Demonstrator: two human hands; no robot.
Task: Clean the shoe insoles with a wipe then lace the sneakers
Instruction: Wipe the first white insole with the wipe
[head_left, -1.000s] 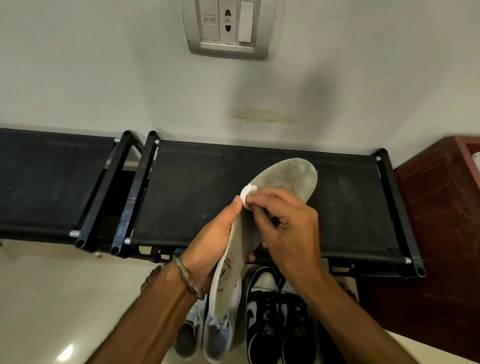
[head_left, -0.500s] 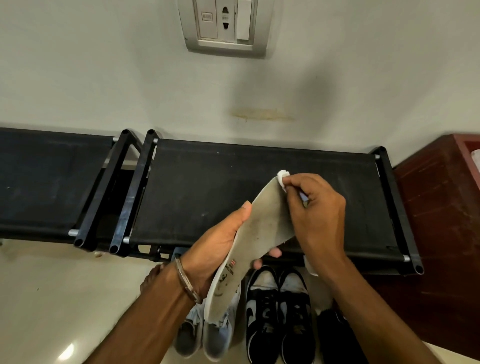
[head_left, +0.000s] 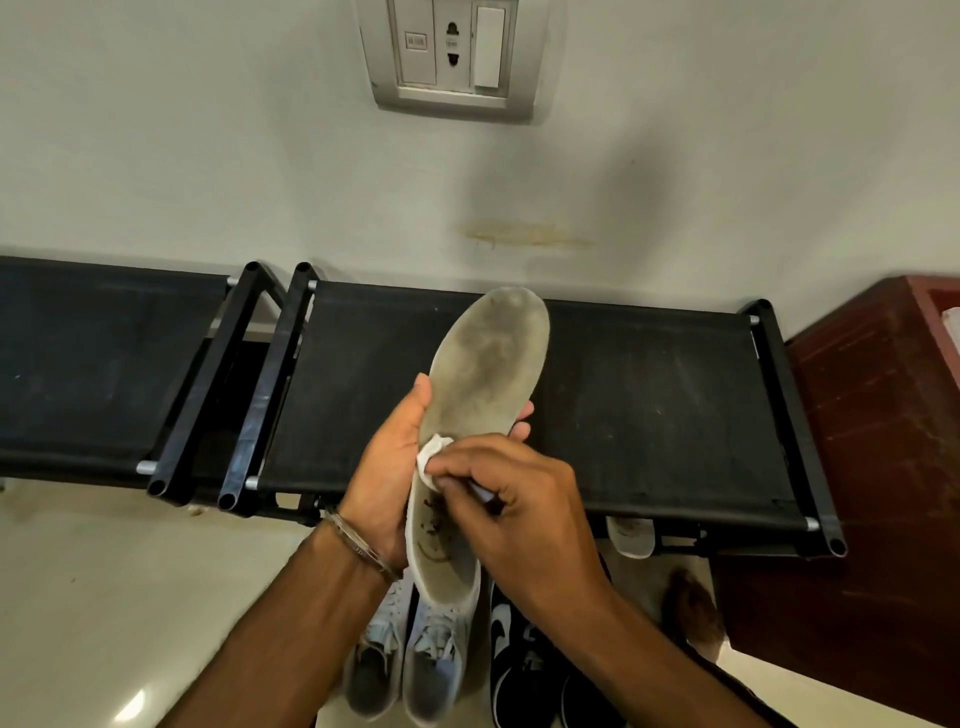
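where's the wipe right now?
In the head view, the small white wipe is centre frame, pinched in the right hand and pressed on the middle of the dirty grey insole, which the left hand holds above the black fabric rack.

Your left hand (head_left: 387, 467) and right hand (head_left: 524, 512) are both bare, with no gloves and no rings that show. Both forearms are uncovered as far as the bottom edge of the view, so no sleeve appears. On your left wrist you wear a thin metal bangle (head_left: 358, 545), silver-grey, made of what looks like two slim bands lying close together.
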